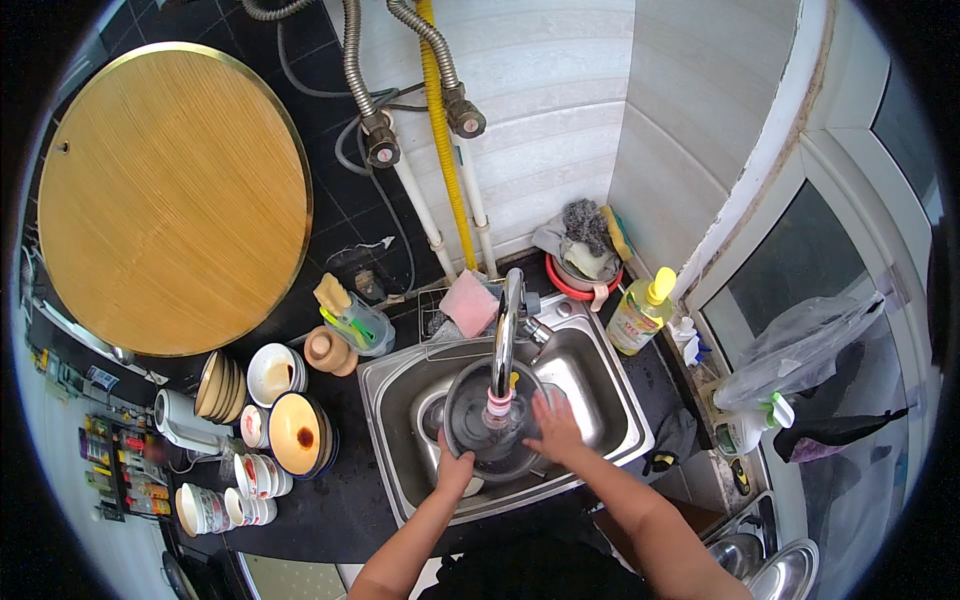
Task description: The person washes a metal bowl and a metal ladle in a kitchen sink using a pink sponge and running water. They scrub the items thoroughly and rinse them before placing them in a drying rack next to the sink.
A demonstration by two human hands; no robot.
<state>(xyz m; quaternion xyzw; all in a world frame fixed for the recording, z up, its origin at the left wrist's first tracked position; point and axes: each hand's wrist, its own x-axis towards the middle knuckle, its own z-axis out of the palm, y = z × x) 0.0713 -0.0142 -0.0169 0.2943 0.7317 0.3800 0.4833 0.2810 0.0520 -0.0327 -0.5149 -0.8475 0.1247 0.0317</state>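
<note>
A round grey basin [478, 462] is in the steel sink [400, 480], under the chrome faucet [512, 310]. Water runs from the pink-tipped spout into it. At the basin's near left rim, my left hand [455, 468] grips the edge, with its thumb on top and some fingers hidden. My right hand [557, 428] lies against the right side of the basin, fingers spread and apart. A pink sponge [469, 304] rests on the wire rack behind the sink.
Stacked bowls [297, 432] and a bottle holder [365, 330] stand on the counter at left. A yellow-capped soap bottle [640, 315] and a red basin of cloths [578, 285] are behind the sink at right. A round wooden board [175, 200] leans at the back left.
</note>
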